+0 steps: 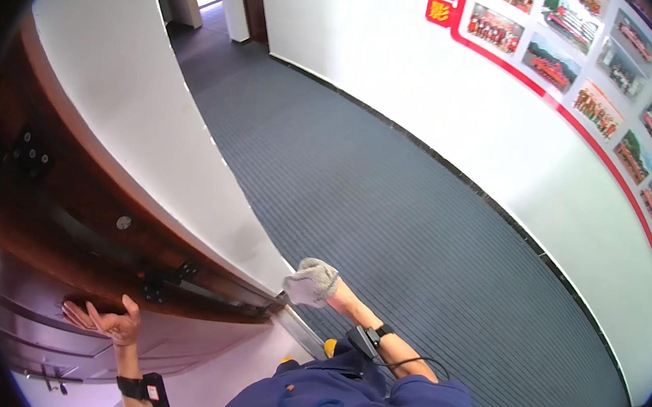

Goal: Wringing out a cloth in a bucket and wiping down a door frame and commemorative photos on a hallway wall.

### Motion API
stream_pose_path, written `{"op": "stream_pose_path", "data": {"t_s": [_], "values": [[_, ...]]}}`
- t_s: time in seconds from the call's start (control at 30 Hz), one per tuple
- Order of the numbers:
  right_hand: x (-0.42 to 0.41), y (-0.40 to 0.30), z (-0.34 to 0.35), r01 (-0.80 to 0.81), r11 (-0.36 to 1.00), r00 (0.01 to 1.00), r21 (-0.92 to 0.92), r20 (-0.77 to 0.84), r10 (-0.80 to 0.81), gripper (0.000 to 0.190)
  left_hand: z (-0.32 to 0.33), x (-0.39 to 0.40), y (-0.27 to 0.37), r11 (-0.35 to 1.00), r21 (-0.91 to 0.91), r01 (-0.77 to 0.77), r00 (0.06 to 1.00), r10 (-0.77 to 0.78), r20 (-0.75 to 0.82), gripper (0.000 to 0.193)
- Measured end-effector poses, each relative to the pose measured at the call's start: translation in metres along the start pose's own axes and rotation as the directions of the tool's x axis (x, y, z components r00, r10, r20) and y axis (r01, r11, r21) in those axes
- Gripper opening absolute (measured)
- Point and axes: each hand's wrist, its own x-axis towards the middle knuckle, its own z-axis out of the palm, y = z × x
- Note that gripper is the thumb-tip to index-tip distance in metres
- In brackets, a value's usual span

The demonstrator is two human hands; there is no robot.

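Observation:
My left hand (108, 321) is raised at the lower left, palm up and fingers spread, against or just beside the edge of a dark reddish-brown wooden door (89, 281). Whether the fingertips touch the door cannot be told. Metal hinges (32, 154) show on the brown wood above it. My right hand (312, 281) is at the centre, beside the foot of the white wall's end, with a grey cloth (322, 271) bunched around or in it. The cloth hides most of the fingers.
Ribbed grey carpet (361, 207) runs along the corridor. A white wall (376, 49) with a dark skirting carries a red-framed photo display (548, 101). A doorway threshold (301, 333) lies near my yellow-tipped shoes (330, 347). A dark door (253, 2) stands at the far end.

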Motion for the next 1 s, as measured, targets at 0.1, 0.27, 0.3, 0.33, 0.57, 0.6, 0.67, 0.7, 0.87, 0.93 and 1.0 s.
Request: {"op": "stream_pose_path", "data": {"t_s": [0.1, 0.27, 0.3, 0.33, 0.57, 0.6, 0.67, 0.7, 0.87, 0.93, 1.0], "values": [[-0.034, -0.015, -0.005, -0.028, 0.951, 0.954, 0.307, -0.276, 0.118, 0.036, -0.004, -0.007, -0.006, 1.0, 0.008, 0.012, 1.0, -0.012, 0.004, 0.064], [-0.076, -0.012, -0.03, 0.13, 0.715, 0.814, 0.687, -0.486, 0.318, 0.032, -0.003, -0.005, -0.005, 1.0, 0.016, 0.022, 1.0, -0.022, 0.007, 0.063], [-0.081, -0.013, -0.033, 0.169, 0.641, 0.798, 0.748, -0.486, 0.357, 0.032, -0.001, -0.007, -0.005, 1.0, 0.003, 0.029, 1.0, -0.029, -0.002, 0.063], [-0.089, -0.015, -0.037, 0.236, 0.573, 0.891, 0.785, -0.41, 0.194, 0.03, -0.001, -0.008, -0.003, 0.999, 0.011, 0.035, 0.999, -0.035, 0.009, 0.063], [-0.094, -0.032, 0.01, 0.186, 0.655, 0.792, 0.732, -0.506, 0.341, 0.043, -0.002, -0.014, -0.013, 0.999, 0.007, 0.033, 0.999, -0.033, 0.015, 0.063], [-0.092, -0.029, 0.009, 0.247, 0.611, 0.813, 0.752, -0.504, 0.292, 0.042, 0.0, -0.014, -0.014, 0.999, 0.008, 0.035, 0.999, -0.035, 0.011, 0.063], [-0.097, -0.024, 0.008, 0.319, 0.593, 0.813, 0.739, -0.535, 0.229, 0.04, 0.002, -0.015, -0.013, 0.999, -0.005, 0.04, 0.999, -0.04, -0.002, 0.063], [-0.101, -0.024, 0.01, 0.391, 0.563, 0.808, 0.728, -0.565, 0.17, 0.038, 0.004, -0.016, -0.013, 0.999, -0.017, 0.034, 0.999, -0.034, -0.013, 0.063], [-0.097, -0.024, 0.021, 0.471, 0.625, 0.793, 0.622, -0.609, 0.01, 0.033, -0.001, -0.014, -0.018, 0.995, -0.092, 0.045, 0.997, -0.05, -0.051, 0.056], [-0.099, -0.044, 0.048, 0.216, 0.869, 0.855, 0.445, -0.517, 0.052, 0.038, -0.008, -0.016, -0.015, 0.965, -0.255, 0.055, 0.998, -0.061, -0.015, 0.051], [-0.126, -0.043, 0.048, 0.221, 0.889, 0.817, 0.401, -0.574, 0.057, 0.04, -0.007, -0.038, -0.002, 0.753, -0.658, -0.013, 0.999, 0.031, 0.016, 0.044]]}}
